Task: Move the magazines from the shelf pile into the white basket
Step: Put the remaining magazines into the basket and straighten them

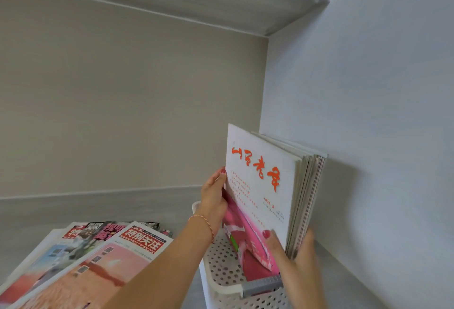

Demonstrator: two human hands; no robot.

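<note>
At lower right, both hands hold a bundle of magazines upright in the white basket, left hand gripping its far edge and right hand pinching the near one, likely to keep them from toppling, while the pile waits on the shelf at lower left.

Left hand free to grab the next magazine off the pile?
Probably not yet: the left hand grips the white magazine standing in the basket. Once released, nothing lies between it and the pile.

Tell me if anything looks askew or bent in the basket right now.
Yes: the pink magazine at the front of the white basket bows and leans left, away from the upright white-covered stack that both hands hold.
</note>
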